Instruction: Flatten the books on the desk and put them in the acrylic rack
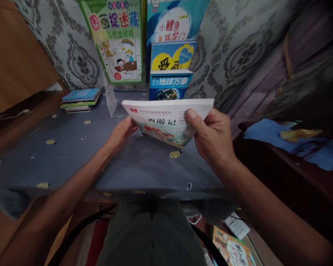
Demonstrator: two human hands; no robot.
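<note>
A white-edged paperback book with Chinese characters and a reddish picture on its cover is held above the table, tilted toward me. My right hand grips its right side, thumb on the cover and the other fingers behind. At the book's left edge is my left hand, its fingertips partly hidden behind the book. Just beyond stand a blue book with a globe, a blue and yellow book and a teal book. A green picture book stands to their left, by a clear plastic stand.
A small stack of books lies at the back left of the cloth-covered table. Patterned curtains hang behind. Blue cloth lies to the right. Below the table's front edge at the right is an orange book.
</note>
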